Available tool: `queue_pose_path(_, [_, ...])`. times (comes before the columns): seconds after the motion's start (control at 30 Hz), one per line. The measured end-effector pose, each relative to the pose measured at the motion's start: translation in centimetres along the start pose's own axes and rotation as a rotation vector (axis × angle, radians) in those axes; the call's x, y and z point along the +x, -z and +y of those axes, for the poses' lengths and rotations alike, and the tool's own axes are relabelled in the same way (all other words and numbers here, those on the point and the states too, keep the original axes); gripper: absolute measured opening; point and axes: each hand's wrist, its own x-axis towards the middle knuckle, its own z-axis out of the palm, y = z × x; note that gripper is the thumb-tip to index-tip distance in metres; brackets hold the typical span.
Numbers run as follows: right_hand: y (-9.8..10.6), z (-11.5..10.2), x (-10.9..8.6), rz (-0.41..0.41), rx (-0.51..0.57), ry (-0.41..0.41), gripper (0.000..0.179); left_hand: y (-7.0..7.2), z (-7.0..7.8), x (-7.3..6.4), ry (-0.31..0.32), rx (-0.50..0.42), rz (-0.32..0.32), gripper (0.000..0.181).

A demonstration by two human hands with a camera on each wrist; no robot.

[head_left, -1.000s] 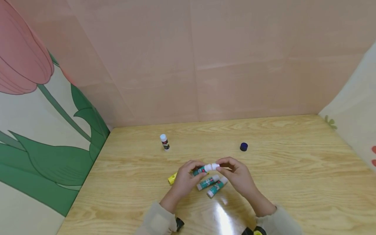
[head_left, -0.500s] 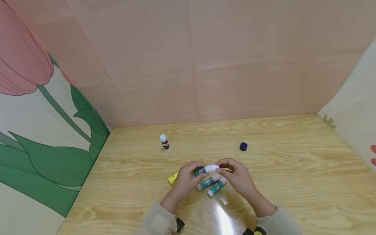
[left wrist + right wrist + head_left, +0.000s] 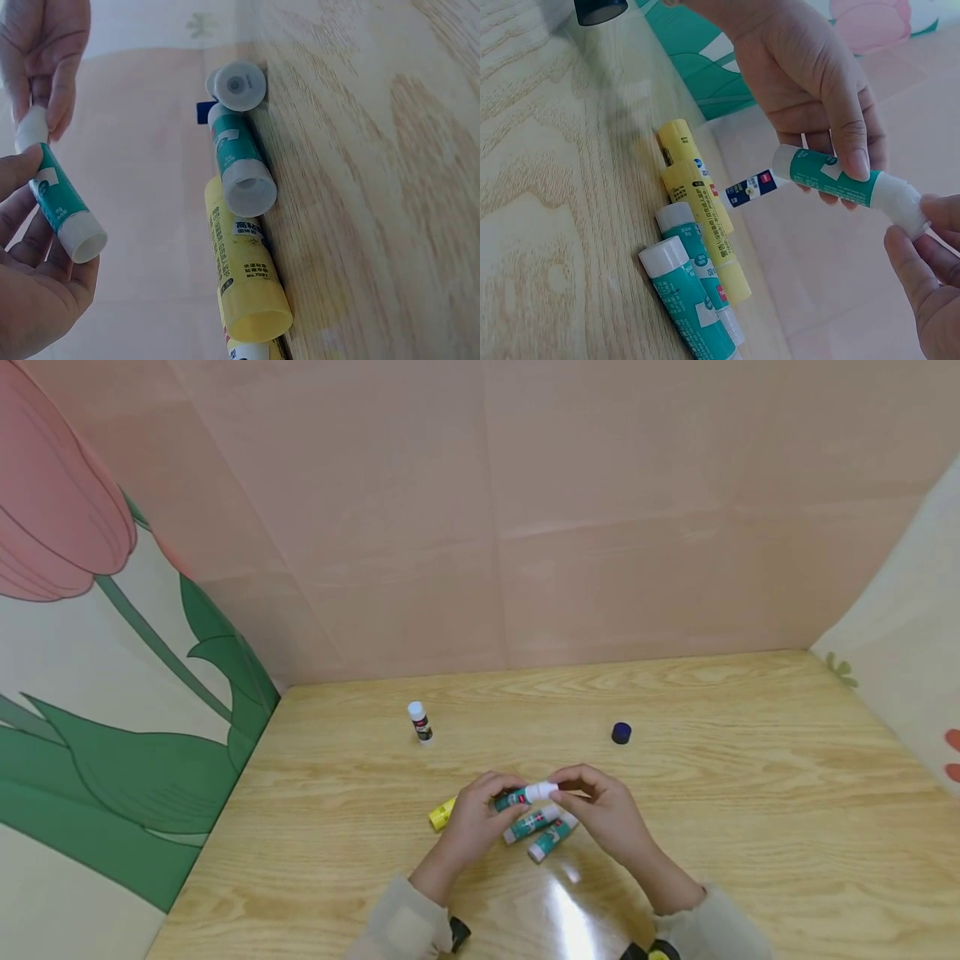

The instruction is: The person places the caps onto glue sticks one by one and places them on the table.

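My left hand grips a green-and-white glue stick round its body, slanted above the table. At the tube's white end, the thumb and fingers of my right hand pinch a white cap. In the right wrist view the cap sits against the tube's end, tilted from its line. Below the hands lie two more green glue sticks, one nearer the left hand and one farther right. Yellow glue sticks lie beside them, mostly hidden behind the left hand in the head view.
A dark-labelled glue stick with a white cap stands upright at the back left of the wooden table. Farther right is a dark blue cap. A pink sheet rises behind the table's back edge.
The white cap in the right hand has come closer to the glue stick's end and more into line with it. Both hands otherwise stay almost in place.
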Motion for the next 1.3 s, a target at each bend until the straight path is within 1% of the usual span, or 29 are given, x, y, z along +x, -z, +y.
queue_pose_path(0.1, [0.0,0.0,-0.1,-0.004,-0.013,-0.016,0.016,-0.3,-1.3,0.1,-0.017,0.041,-0.007,0.021])
queue_pose_path(0.2, [0.0,0.1,-0.2,-0.009,-0.028,-0.018,0.015,-0.4,-1.8,0.1,-0.051,0.081,-0.01,0.022])
queue_pose_path(0.3, [0.0,0.3,-0.2,-0.009,-0.038,0.001,0.015,-0.4,-1.9,0.1,-0.063,0.104,-0.009,0.023])
queue_pose_path(0.47, [-0.2,0.5,-0.2,0.004,-0.053,0.067,0.015,-0.4,-1.8,0.0,-0.062,0.146,-0.012,0.022])
queue_pose_path(0.6, [-0.3,0.6,-0.2,0.017,-0.073,0.102,0.014,-0.5,-1.9,0.0,-0.07,0.172,-0.014,0.022])
queue_pose_path(0.83, [-0.5,0.5,-0.4,0.01,-0.099,0.145,0.015,-0.5,-1.8,-0.1,-0.074,0.191,-0.015,0.021])
queue_pose_path(1.03, [-0.6,0.8,-0.4,-0.009,-0.12,0.151,0.015,-0.5,-1.9,-0.1,-0.083,0.191,-0.024,0.02])
queue_pose_path(1.17, [-0.6,1.0,-0.4,-0.018,-0.119,0.162,0.015,-0.5,-2.0,-0.1,-0.067,0.181,-0.03,0.02])
queue_pose_path(1.3, [-0.6,1.1,-0.4,-0.026,-0.114,0.154,0.015,-0.6,-2.1,-0.2,-0.06,0.173,-0.037,0.019])
